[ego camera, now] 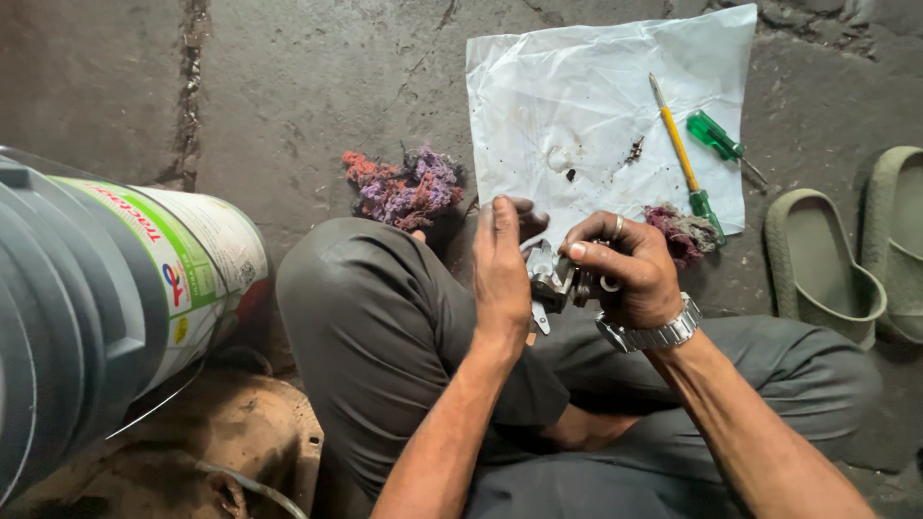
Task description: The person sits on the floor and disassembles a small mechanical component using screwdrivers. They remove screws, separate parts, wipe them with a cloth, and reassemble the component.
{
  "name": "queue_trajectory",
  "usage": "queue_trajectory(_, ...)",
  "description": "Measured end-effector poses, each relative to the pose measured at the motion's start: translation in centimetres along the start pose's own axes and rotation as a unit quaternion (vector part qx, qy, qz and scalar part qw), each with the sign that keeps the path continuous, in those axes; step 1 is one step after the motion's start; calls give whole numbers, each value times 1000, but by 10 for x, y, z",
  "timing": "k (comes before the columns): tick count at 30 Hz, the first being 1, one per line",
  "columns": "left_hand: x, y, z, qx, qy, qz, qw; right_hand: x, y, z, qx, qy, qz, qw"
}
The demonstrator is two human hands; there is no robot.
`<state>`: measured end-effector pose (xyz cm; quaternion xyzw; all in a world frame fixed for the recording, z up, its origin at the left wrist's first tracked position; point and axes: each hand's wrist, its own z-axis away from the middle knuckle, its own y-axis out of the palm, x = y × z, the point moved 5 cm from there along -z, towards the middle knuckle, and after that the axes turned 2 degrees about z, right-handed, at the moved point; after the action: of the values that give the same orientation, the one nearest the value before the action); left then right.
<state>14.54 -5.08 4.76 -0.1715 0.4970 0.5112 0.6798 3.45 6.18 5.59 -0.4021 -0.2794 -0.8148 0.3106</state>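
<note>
Metal part (pixel 556 281), a small grey casting with what looks like a bracket or lever sticking down from it, sits between your two hands just above your lap, and just this side of the near edge of the white plastic sheet (pixel 596 106). Your left hand (pixel 502 274) stands upright against its left side, palm inward, fingers straight up and thumb tucked behind, so it seems to work as a backstop that steadies the piece while the other hand works. Your right hand (pixel 630 269), with a ring on one finger and a metal watch (pixel 654 333) at the wrist, curls its fingers (pixel 591 245) down over the top right of the part, closed on it; whether those fingers also pinch a small fitting I cannot tell. The part is thus gripped from both sides, its middle showing in the gap between your palms. On the white plastic sheet, likely spread to keep small pieces off the dirty concrete, lie a yellow-shafted screwdriver (pixel 681 154) and a green-handled screwdriver (pixel 716 137), both near its right edge, within reach. A tuft of reddish cotton waste (pixel 681 234) rests on the sheet's near right corner, just beyond your right hand, and a bigger clump of purple and orange waste (pixel 404 187) lies off its left edge. A pair of green sandals (pixel 827 259) stands right of the sheet, and a grey drum (pixel 96 298) lies well to its left.
</note>
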Motion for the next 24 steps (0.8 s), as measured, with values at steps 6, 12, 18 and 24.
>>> queue_trajectory(6, 6, 0, 0, 1, -23, -58, 998, -1, -2, 0, -3, -25, -15, 1000)
queue_trajectory(12, 8, -10, 1, -65, -3, -104, 992, -10, 2, 0, -10, -20, -28, 999)
queue_trajectory(18, 11, -9, -3, -58, 15, -68, 996, -3, 5, 0, -28, -35, -22, 999)
queue_trajectory(24, 12, -10, -1, -59, 21, -90, 994, 5, 17, 14, -107, -115, 84, 984)
